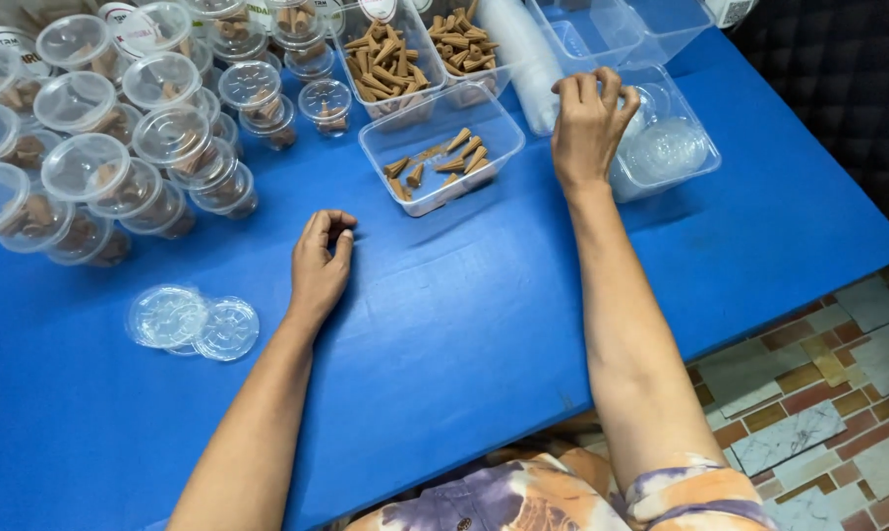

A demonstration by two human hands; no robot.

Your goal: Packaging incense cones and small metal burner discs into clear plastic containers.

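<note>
My right hand (588, 123) is at the back of the blue table (464, 324), fingers bent down and closed on a clear plastic cup (642, 106). The cup is at the end of a lying stack of clear cups (519, 54) and over a clear tub of lids (673, 149). My left hand (321, 261) rests on the table with its fingers curled in, and nothing shows in it. Just beyond it stands a clear tub (442, 147) with a few brown cones in it. Three loose clear lids (194, 323) lie to the left of my left hand.
Several lidded clear cups with cones (120, 128) crowd the back left. Two fuller tubs of brown cones (390, 59) stand behind the near tub, with empty clear tubs (622, 25) at the back right. The table's right edge drops to a tiled floor (818, 393).
</note>
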